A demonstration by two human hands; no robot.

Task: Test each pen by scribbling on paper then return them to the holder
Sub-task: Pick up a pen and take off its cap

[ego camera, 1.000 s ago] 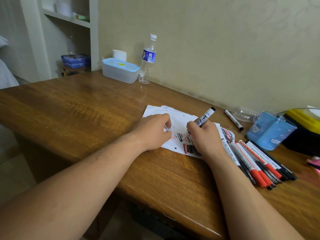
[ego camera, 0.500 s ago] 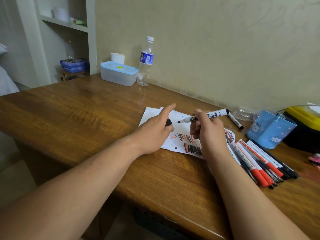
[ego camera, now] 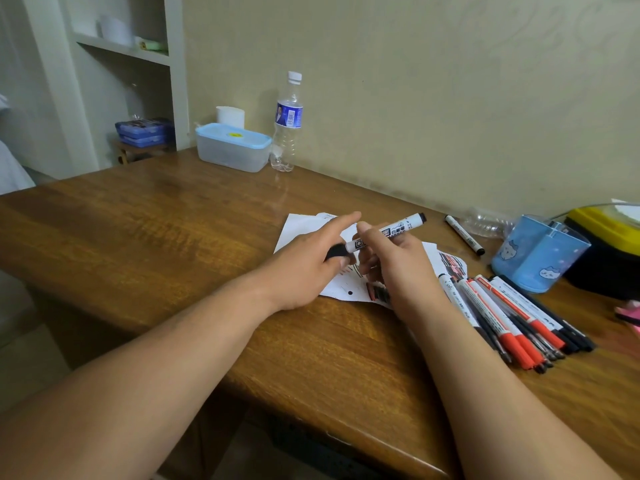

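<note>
- Left hand (ego camera: pixel 304 263): above the paper (ego camera: pixel 299 227), thumb and curled fingers pinching a black cap (ego camera: pixel 334 251); the index finger lies stretched out straight over the paper's far edge.
- Right hand (ego camera: pixel 401 268): above the paper's right half, fingers curled round the white barrel of a marker pen (ego camera: pixel 389 232), grasping it near its middle.
- Marker pen: held clear of the paper, tilted, its black tail toward the wall; its near end meets the cap. Whether the cap is fully seated cannot be told.
- Paper: flat on the wooden table (ego camera: pixel 156 230), bearing black and red scribbles, partly hidden by both hands.
- Pile of pens (ego camera: pixel 502 317): on the table just right of the paper, touching its right edge.
- Single pen (ego camera: pixel 463 235): lying beyond the paper's right corner.
- Holder (ego camera: pixel 536 254): blue, standing right of the paper, past the single pen.
</note>
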